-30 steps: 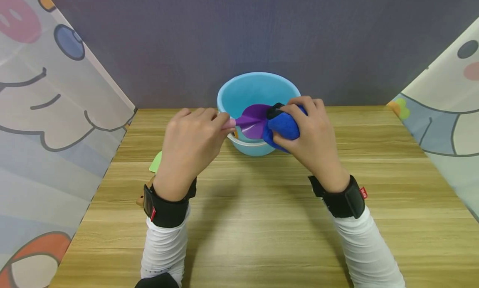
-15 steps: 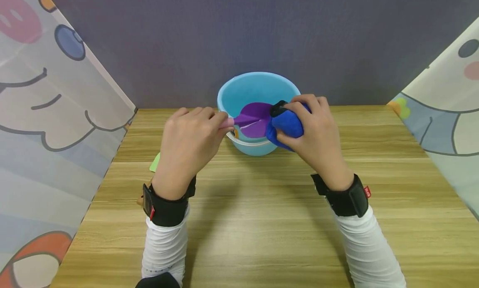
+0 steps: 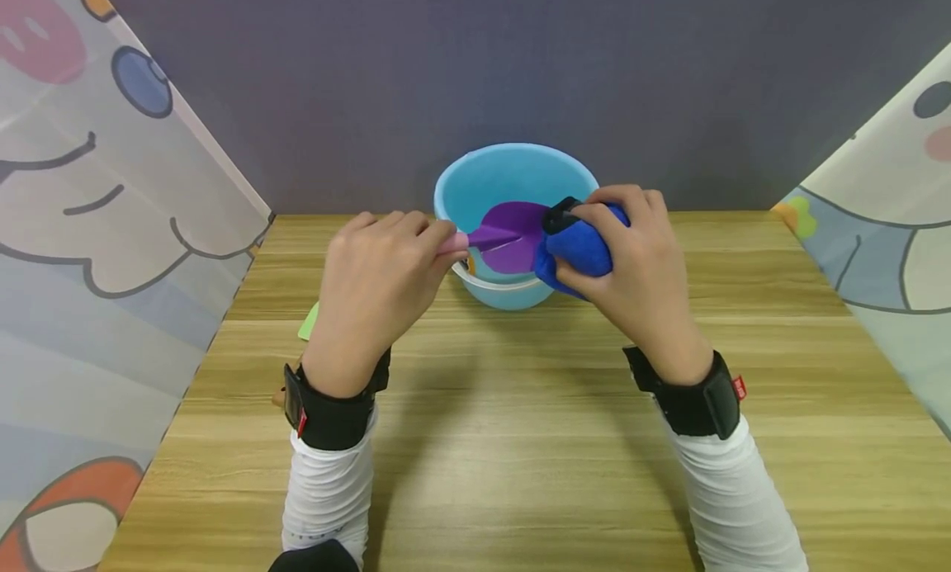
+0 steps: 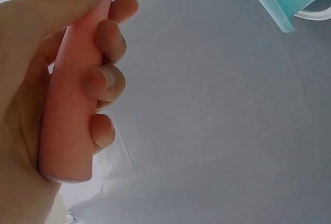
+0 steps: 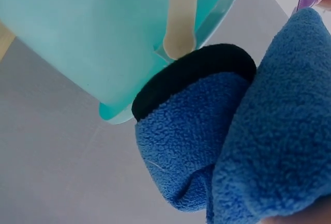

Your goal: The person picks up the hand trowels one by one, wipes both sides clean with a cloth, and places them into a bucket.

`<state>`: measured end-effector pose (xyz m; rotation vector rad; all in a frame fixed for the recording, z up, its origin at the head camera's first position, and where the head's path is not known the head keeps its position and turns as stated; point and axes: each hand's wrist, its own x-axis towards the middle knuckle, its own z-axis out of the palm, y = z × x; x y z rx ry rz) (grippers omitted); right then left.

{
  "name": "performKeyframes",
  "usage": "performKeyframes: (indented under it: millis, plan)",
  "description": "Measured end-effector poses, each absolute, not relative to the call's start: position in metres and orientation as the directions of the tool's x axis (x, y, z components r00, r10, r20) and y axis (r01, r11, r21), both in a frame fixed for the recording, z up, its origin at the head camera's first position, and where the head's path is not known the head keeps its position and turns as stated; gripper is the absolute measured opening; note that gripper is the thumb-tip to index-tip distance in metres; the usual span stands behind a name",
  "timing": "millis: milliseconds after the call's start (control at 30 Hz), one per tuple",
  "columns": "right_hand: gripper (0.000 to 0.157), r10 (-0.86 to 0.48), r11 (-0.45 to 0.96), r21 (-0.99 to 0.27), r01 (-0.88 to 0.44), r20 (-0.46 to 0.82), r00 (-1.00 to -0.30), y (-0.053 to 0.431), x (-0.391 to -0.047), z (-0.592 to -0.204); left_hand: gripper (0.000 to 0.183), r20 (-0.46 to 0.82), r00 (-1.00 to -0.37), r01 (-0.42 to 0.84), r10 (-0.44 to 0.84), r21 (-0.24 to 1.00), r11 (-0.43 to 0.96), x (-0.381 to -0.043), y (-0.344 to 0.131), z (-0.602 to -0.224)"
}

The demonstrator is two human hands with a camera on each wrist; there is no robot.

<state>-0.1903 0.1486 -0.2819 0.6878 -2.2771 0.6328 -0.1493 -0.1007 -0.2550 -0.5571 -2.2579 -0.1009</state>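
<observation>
Shovel (image 3: 513, 258) with purple blade, held over the mouth of a light blue bucket (image 3: 505, 174). Gripped by its pink handle (image 4: 72, 115) in the left hand (image 3: 382, 271), wrapped snugly round with thumb laid along it. At the blade's right end, blue cloth (image 3: 583, 248) with black edging, bunched within the curled fingers and thumb of the right hand (image 3: 639, 254) and set against the blade. Bucket standing on the counter (image 3: 520, 456), close to the dark panel (image 3: 520, 60) behind. Beside the left arm, part of a green thing (image 3: 309, 323) and a bit of something brown (image 3: 278, 398), both mostly hidden. Black bands (image 3: 334, 419) on both wrists, white sleeves (image 3: 327, 494) below. Cartoon-printed sheets (image 3: 149, 341) at either side.
</observation>
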Motion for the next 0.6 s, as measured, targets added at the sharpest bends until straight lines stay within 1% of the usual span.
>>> performKeyframes:
  millis: [300,600]
  plan:
    - [0.043,-0.289,0.741,-0.258,-0.62,0.711,-0.641,0.15,-0.1889,-0.2813,0.031,0.705,-0.608,0.424,0.365,-0.101,0.9,-0.1491,-0.102,-0.2548]
    - [0.044,-0.249,0.718,-0.292,-0.632,0.74,-0.625,0.1549,-0.1881,-0.2778,0.033,0.72,-0.595,0.433,0.359,-0.089,0.897,-0.1507,-0.1056,-0.2558]
